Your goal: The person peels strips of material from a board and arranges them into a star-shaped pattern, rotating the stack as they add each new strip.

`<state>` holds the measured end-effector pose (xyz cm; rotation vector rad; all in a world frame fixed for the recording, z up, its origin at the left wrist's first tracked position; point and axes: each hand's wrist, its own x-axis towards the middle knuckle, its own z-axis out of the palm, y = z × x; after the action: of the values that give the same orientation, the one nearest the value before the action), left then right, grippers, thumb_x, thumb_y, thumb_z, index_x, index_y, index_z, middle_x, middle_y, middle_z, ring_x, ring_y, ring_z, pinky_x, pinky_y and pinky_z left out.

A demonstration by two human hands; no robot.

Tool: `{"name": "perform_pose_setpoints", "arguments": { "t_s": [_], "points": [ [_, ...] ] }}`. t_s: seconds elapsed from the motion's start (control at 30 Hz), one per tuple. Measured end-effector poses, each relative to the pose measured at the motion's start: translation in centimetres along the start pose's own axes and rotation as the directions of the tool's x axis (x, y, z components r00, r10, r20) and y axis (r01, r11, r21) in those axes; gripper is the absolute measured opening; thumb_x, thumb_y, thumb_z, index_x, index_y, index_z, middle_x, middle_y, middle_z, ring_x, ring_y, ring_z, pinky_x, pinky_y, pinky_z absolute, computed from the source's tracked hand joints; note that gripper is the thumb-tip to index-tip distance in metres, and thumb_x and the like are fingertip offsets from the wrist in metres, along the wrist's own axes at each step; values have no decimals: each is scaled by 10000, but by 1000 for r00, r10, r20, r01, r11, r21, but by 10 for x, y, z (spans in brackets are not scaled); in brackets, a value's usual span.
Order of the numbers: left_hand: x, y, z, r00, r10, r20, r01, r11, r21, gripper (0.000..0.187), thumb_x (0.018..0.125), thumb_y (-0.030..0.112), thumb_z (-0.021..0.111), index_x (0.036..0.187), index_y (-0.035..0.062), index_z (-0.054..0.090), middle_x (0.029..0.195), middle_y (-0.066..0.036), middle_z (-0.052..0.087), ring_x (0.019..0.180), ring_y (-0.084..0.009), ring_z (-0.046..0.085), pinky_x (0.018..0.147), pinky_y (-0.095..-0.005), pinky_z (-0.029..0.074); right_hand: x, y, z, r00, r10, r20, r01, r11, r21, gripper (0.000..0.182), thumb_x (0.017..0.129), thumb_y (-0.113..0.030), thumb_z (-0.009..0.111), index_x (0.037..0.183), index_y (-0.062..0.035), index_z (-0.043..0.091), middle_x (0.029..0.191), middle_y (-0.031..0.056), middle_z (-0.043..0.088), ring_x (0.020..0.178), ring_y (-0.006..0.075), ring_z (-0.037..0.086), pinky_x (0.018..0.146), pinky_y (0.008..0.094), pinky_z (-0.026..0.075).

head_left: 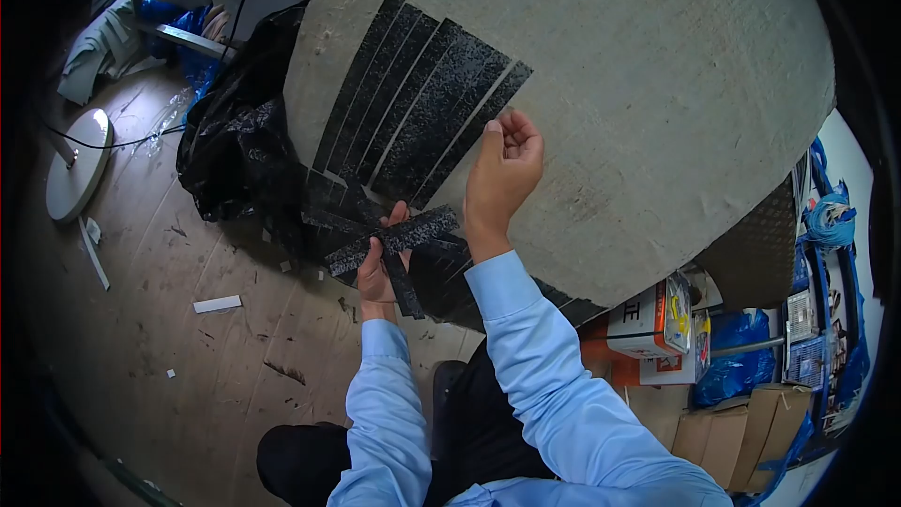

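Note:
My left hand (380, 268) is closed round several crossed black strips (418, 232) at the near left edge of the table, thumb on top. My right hand (510, 155) is over the table, fingers curled, with the thumb and index finger near the right edge of a row of black speckled strips (441, 84). Whether anything thin lies in its fingertips cannot be made out. The strips lie side by side on the pale tabletop (657, 103), some with narrow gaps between them. More dark strips lie under and beside my left hand.
A black plastic bag (244, 145) hangs at the table's left edge. A round white base (80, 164) stands on the floor at left, near scraps (218, 304). Boxes (648, 324), cardboard (741, 432) and a blue-framed shelf (826, 319) are at lower right.

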<state>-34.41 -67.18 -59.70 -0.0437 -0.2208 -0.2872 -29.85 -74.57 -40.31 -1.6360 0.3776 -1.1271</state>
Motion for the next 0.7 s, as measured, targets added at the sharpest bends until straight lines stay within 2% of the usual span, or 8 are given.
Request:
{"name": "perform_pose_setpoints", "arguments": {
  "t_s": [0.07,0.1,0.17,0.27,0.37,0.5,0.57,0.7],
  "points": [
    [-1,4,-1,1000,22,20,-22,1000,-23,356,894,244,523,1192,51,517,1367,-152,383,1309,-254,294,1107,-403,181,-10,5,-4,999,-38,-4,38,975,218,215,864,-29,525,1061,58,511,998,124,571,940,177,580,803,254,471],
    [-3,6,-4,1000,22,17,-22,1000,-16,357,892,250,524,1190,53,522,1365,-160,384,1306,-268,297,1103,-417,184,-20,11,-10,1000,-32,2,30,975,220,215,864,-29,525,1061,58,511,998,124,571,940,177,580,803,254,471],
    [-7,9,-10,999,38,11,-38,999,-10,358,891,255,525,1187,54,527,1363,-167,384,1303,-282,300,1100,-431,187,-38,24,-24,976,184,116,-202,964,174,223,879,-28,500,1080,67,505,1024,141,569,961,204,587,823,266,475],
    [-25,16,-20,999,48,21,-46,995,-86,356,888,262,527,1184,63,539,1339,-192,406,1288,-330,313,1087,-472,194,-34,35,-27,919,301,253,-355,912,205,237,876,-31,511,1090,72,506,1033,147,572,937,199,595,829,271,477],
    [-29,17,-29,998,11,65,-12,1000,6,348,888,258,524,1181,73,548,1310,-222,428,1272,-367,326,1070,-502,209,-39,34,-22,937,283,203,-309,944,112,228,870,-26,523,1073,77,518,1021,145,581,925,204,600,834,277,477],
    [-35,18,-29,1000,21,22,-22,999,24,369,896,262,509,1207,63,527,1293,-258,429,1265,-375,336,1057,-495,234,-48,33,-12,954,233,189,-261,955,141,220,863,-16,530,1061,79,529,1010,141,591,928,204,600,828,272,474],
    [-42,27,-34,999,39,36,-40,999,27,373,900,263,501,1214,62,521,1294,-270,421,1261,-375,345,1051,-492,246,-47,32,-17,952,221,214,-225,974,-5,230,858,-8,530,1070,82,530,1011,146,596,932,204,598,839,273,470],
    [-44,43,-34,998,-16,53,15,1000,21,379,909,248,485,1236,56,496,1293,-296,406,1239,-375,379,1034,-490,276,-48,34,-16,959,246,138,-255,966,49,253,854,-5,532,1093,81,525,1007,146,604,924,194,599,814,263,469]
  ]
}}
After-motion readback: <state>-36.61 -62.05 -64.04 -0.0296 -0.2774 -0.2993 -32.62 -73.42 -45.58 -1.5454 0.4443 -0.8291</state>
